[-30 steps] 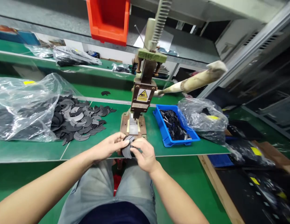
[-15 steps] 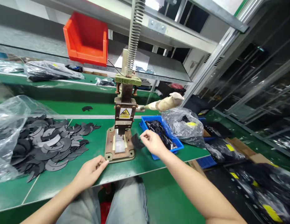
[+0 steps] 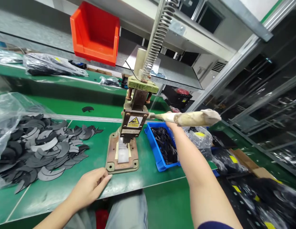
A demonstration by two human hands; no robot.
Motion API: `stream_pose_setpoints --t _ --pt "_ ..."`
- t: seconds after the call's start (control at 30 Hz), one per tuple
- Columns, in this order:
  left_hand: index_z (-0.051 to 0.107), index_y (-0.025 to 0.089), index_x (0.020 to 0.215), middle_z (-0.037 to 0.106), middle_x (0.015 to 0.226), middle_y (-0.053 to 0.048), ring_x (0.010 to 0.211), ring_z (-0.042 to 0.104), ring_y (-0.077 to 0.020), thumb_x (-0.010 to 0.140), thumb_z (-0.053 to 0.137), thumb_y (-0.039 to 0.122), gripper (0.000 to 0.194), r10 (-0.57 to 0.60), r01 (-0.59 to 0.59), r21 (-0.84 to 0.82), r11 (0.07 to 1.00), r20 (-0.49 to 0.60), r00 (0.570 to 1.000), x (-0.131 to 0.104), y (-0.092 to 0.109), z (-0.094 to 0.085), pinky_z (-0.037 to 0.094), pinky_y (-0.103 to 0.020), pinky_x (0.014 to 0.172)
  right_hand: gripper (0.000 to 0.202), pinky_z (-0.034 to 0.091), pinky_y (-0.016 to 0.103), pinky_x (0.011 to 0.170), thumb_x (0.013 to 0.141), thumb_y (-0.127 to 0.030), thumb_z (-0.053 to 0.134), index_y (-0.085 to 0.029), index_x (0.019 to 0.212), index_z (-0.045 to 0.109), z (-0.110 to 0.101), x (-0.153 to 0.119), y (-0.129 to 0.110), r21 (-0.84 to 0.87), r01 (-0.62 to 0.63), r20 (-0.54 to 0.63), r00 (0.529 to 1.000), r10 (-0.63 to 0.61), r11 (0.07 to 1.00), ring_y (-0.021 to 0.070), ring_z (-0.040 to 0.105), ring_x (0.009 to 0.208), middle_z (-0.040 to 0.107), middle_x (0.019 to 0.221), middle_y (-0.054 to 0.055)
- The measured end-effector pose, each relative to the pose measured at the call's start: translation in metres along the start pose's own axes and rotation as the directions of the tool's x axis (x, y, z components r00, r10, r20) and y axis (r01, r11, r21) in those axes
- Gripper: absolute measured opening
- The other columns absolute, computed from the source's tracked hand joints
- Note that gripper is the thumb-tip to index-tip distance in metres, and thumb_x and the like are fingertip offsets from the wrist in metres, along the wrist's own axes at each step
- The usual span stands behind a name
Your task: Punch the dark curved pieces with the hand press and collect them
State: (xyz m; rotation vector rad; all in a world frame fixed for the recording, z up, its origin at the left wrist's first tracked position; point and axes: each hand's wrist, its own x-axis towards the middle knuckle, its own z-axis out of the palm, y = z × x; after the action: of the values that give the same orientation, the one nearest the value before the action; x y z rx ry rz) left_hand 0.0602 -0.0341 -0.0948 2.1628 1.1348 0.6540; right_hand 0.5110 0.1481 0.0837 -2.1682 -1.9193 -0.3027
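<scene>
On the smooth green tabletop [image 3: 148, 179], we have a brown metal hand press [image 3: 134, 122] with a tall silver coil spring [image 3: 159, 35] above it. On its flat, bolt-holed base, a pale, glossy rectangular strip [image 3: 123, 154] lies below the square-edged ram. Just beside the base's near left corner rests our left hand [image 3: 92, 186], fingers curled and thumb alongside in a narrow grip; whether they enclose anything we cannot tell. To the press's right juts its lever [image 3: 195, 118], wrapped in cream, wrinkled material. Our right hand [image 3: 171, 125] is mostly hidden behind that wrapping, so we cannot tell whether it closes around the lever. Right of the press, a blue rectangular plastic bin [image 3: 155, 155] holds slender black pieces [image 3: 165, 144]. Left of it, flat, matt crescents in black and grey [image 3: 51, 149] spill from a clear, crinkled plastic bag [image 3: 9, 106].
</scene>
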Motion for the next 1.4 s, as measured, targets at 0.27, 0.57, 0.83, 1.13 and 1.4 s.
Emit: stream_pose_setpoints --t 0.27,0.57,0.83,1.13,1.4 --pt "0.057 0.024 0.082 0.063 0.076 0.000 0.071 0.061 -0.0182 0.107 0.048 0.048 0.036 0.003 -0.004 0.036 0.999 0.041 0.999 -0.001 0.006 -0.001 0.043 -0.030 0.070 0.038 0.061 0.042 0.097 0.097 -0.044 0.065 -0.018 0.124 0.065 0.016 -0.097 0.029 0.053 0.005 0.608 0.793 -0.036 0.999 0.0190 0.069 0.110 0.069 0.125 0.008" --pt "0.058 0.024 0.082 0.064 0.077 0.000 0.073 0.061 -0.0190 0.106 0.048 0.050 0.036 -0.028 0.024 0.061 0.998 0.063 0.998 -0.002 0.011 -0.002 0.042 -0.030 0.071 0.041 0.060 0.045 0.100 0.097 -0.045 0.065 -0.018 0.129 0.063 0.049 -0.134 0.009 0.016 0.019 0.683 0.730 -0.025 1.000 0.0211 0.067 0.115 0.067 0.131 0.009" --pt "0.058 0.025 0.083 0.064 0.076 0.000 0.073 0.061 -0.0190 0.106 0.048 0.051 0.037 -0.030 0.026 0.062 0.998 0.062 0.998 -0.003 0.009 -0.002 0.042 -0.030 0.071 0.041 0.060 0.045 0.099 0.098 -0.045 0.064 -0.018 0.129 0.063 0.046 -0.144 0.013 0.018 -0.019 0.629 0.777 0.003 1.000 0.0210 0.067 0.115 0.067 0.131 0.009" --pt "0.061 0.025 0.085 0.066 0.077 0.000 0.073 0.062 -0.0191 0.105 0.047 0.053 0.038 -0.034 0.031 0.073 0.997 0.044 0.998 -0.003 0.010 -0.002 0.043 -0.029 0.070 0.044 0.059 0.047 0.102 0.098 -0.045 0.064 -0.019 0.133 0.061 0.050 -0.114 0.001 -0.027 -0.088 0.448 0.890 0.091 0.996 0.0225 0.066 0.120 0.064 0.136 0.010" --pt "0.062 0.024 0.083 0.067 0.078 -0.001 0.073 0.063 -0.0195 0.103 0.050 0.051 0.036 -0.020 0.020 0.068 0.998 0.004 1.000 -0.003 0.013 -0.004 0.043 -0.029 0.070 0.044 0.060 0.045 0.100 0.097 -0.045 0.066 -0.017 0.130 0.062 0.049 -0.107 -0.013 -0.070 -0.112 0.435 0.891 0.131 0.991 0.0220 0.067 0.117 0.066 0.132 0.011"
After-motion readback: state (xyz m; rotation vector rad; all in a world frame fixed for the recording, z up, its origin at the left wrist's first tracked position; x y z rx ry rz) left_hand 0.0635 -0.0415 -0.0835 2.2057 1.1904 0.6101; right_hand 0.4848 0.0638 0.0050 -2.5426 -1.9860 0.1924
